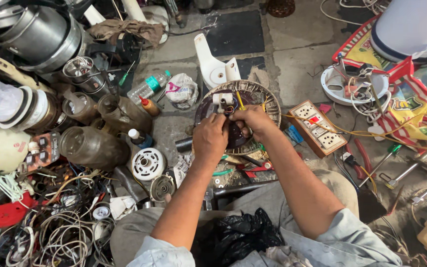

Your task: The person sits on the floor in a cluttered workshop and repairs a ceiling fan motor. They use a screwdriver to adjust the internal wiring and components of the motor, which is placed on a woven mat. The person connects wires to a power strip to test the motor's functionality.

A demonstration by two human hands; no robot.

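Seen from the head camera, a round fan motor (253,106) with exposed copper windings lies on the stone floor (297,59) between a white fan bracket (213,66) and a wooden socket board (317,127); it looks heavy and rigid, best gripped at its rim, its thin wires (234,105) fragile. Left hand (209,140) and right hand (253,121) are both curled closed, pinching those wires at the motor's centre.

Small elec. repair workshop, work done on the stone floor (297,54): motor housings (35,32), tangled wire scraps (60,232), a socket board (317,127), pliers (359,160), screwdrivers (389,158), oil bottles (149,106) etc. piled all around an opened fan motor (245,99).
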